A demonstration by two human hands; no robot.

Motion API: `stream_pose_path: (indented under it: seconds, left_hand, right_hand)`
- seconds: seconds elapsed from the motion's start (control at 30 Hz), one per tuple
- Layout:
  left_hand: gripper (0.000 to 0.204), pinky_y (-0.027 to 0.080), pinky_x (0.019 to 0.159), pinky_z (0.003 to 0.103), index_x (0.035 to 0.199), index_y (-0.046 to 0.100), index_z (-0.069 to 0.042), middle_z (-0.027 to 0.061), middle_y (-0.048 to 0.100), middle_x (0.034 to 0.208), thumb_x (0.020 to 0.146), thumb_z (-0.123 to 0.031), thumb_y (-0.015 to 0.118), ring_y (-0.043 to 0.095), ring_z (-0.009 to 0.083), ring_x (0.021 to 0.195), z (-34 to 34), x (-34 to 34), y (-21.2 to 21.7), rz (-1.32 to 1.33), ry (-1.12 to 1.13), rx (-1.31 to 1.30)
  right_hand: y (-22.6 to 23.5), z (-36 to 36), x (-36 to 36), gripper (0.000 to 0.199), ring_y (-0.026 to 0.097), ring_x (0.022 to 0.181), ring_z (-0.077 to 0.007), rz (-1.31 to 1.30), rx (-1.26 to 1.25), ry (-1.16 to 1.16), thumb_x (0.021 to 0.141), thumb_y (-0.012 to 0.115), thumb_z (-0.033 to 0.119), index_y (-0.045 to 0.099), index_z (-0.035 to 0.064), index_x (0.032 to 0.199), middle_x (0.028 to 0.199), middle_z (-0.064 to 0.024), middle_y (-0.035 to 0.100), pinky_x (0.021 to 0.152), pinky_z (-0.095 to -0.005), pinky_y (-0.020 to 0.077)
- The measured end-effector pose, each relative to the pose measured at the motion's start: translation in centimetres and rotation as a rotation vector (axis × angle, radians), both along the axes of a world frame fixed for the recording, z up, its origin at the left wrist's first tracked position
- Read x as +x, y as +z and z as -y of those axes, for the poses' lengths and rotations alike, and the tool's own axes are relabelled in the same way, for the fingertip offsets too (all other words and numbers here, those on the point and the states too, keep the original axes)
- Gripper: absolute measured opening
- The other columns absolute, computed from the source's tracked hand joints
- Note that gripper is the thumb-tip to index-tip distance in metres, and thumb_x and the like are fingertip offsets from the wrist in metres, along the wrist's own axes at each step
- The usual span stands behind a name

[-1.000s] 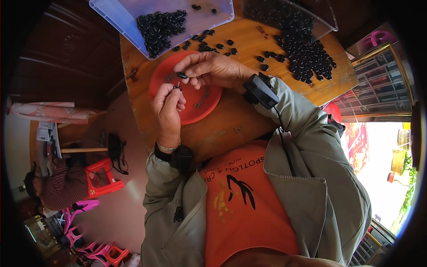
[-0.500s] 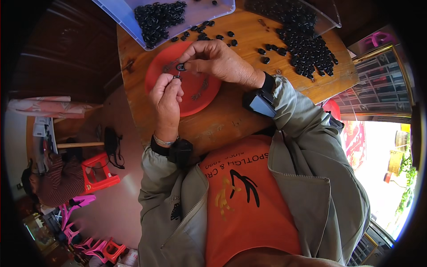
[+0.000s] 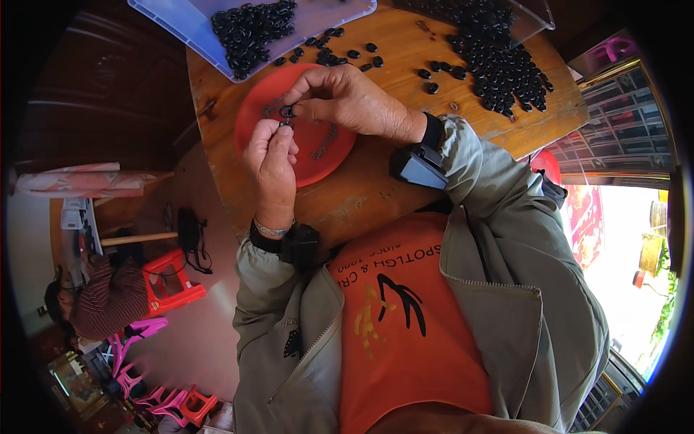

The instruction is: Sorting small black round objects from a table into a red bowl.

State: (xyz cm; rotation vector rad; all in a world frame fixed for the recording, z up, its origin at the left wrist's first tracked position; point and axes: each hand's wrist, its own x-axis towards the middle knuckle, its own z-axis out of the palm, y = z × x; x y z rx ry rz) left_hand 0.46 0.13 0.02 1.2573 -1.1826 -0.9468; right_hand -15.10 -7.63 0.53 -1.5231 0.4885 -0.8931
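Observation:
Over a red round plate [image 3: 251, 105], both my hands meet at the fingertips. A small black oval ring-shaped piece [image 3: 287, 111] is pinched between thumb and fingers of my right hand [image 3: 350, 101]. Just below it, my left hand [image 3: 272, 155] is closed in a pinch on a small thin metal piece, mostly covered by the fingertips; its exact kind is not clear. The two pieces touch or nearly touch. Small silvery metal bits [image 3: 325, 143] lie in loose clusters on the plate, partly behind my hands.
A translucent tub [image 3: 177, 36] at the far left holds many black oval pieces [image 3: 253, 32]. More spill in a pile [image 3: 506, 83] from a tipped clear container [image 3: 536, 29] at the far right. Several lie scattered on the wooden table [image 3: 361, 195]. A person [image 3: 108, 300] is at the left.
The view has shifted slightly. My hands keep nearly the same pose, with the black oval piece a touch closer to my left fingertips.

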Motion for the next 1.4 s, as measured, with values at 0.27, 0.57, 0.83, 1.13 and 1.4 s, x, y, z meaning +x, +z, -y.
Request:
stream_pose_path:
  seconds: [0.27,0.57,0.83,1.13,1.4]
  left_hand:
    - [0.013,0.033,0.049,0.019,0.081,0.053,-0.005,-0.0036,0.046,0.063,0.089,-0.015,0.053,0.041,0.0035,0.056,-0.1,-0.1,-0.1,0.045,0.017,-0.018]
    - [0.014,0.03,0.048,0.02,0.081,0.052,-0.003,-0.0038,0.043,0.063,0.091,-0.014,0.051,0.037,0.0033,0.054,-0.2,-0.3,-0.4,0.223,0.064,-0.129]
    - [0.014,0.032,0.048,0.02,0.081,0.052,-0.003,-0.0029,0.046,0.063,0.09,-0.014,0.052,0.04,0.0037,0.055,-0.2,-0.3,-0.3,0.054,0.021,-0.028]
    - [0.016,0.033,0.05,0.019,0.078,0.051,-0.004,-0.002,0.047,0.064,0.089,-0.016,0.052,0.041,0.0042,0.057,-0.1,-0.2,-0.4,0.022,0.019,-0.044]
    - [0.02,0.034,0.052,0.019,0.075,0.051,-0.005,-0.0004,0.051,0.065,0.09,-0.018,0.051,0.044,0.0051,0.056,0.0,-0.4,0.1,-0.144,0.006,0.058]
  right_hand:
    - [-0.3,0.0,0.1,0.014,0.054,0.078,-0.004,-0.064,-0.119,-0.052,0.086,0.062,0.006,0.063,0.0007,0.099,0.084,0.0015,0.062,0.072,-0.0201,0.0459]
    - [-0.5,0.0,0.4,0.014,0.06,0.075,-0.0077,-0.01,-0.174,-0.101,0.082,0.064,0.008,0.065,0.0017,0.094,0.079,-0.0029,0.065,0.071,-0.0242,0.0492]
    - [0.2,-0.3,-0.1,0.014,0.059,0.084,-0.0083,-0.139,-0.202,-0.043,0.084,0.064,0.006,0.064,0.0016,0.097,0.087,-0.0016,0.065,0.08,-0.0239,0.0484]
    - [-0.3,-0.1,0.2,0.018,0.06,0.083,-0.0084,-0.112,-0.24,-0.028,0.081,0.067,0.006,0.063,0.0015,0.099,0.087,-0.0027,0.065,0.078,-0.0242,0.0492]
    - [-0.2,-1.0,0.5,0.026,0.06,0.077,-0.0081,-0.151,-0.147,-0.028,0.078,0.069,0.004,0.06,0.0007,0.102,0.081,-0.0026,0.062,0.071,-0.0241,0.0503]
